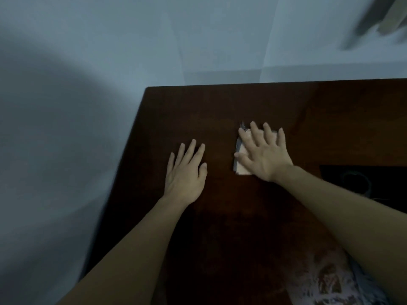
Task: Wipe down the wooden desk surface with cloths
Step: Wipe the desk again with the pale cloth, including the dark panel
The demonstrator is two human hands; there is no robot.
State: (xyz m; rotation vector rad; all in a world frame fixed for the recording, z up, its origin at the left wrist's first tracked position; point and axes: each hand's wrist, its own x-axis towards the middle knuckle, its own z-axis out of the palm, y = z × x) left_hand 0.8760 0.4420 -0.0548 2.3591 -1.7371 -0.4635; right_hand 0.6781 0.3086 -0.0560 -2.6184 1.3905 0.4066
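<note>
The dark brown wooden desk [220, 106] fills the middle and right of the view. My right hand [264, 153] lies flat with straight, spread fingers on a folded pale cloth with a grey edge [241, 168], pressing it onto the desk; most of the cloth is hidden under the palm. My left hand [187, 172] rests flat on the bare wood to the left of the cloth, fingers straight, holding nothing.
The desk's left edge [123, 161] and far edge [264, 83] meet at a corner near pale walls. A dark opening with a round object [356, 183] sits at the right. Patterned fabric [330, 280] shows at the bottom right. The picture is blurred.
</note>
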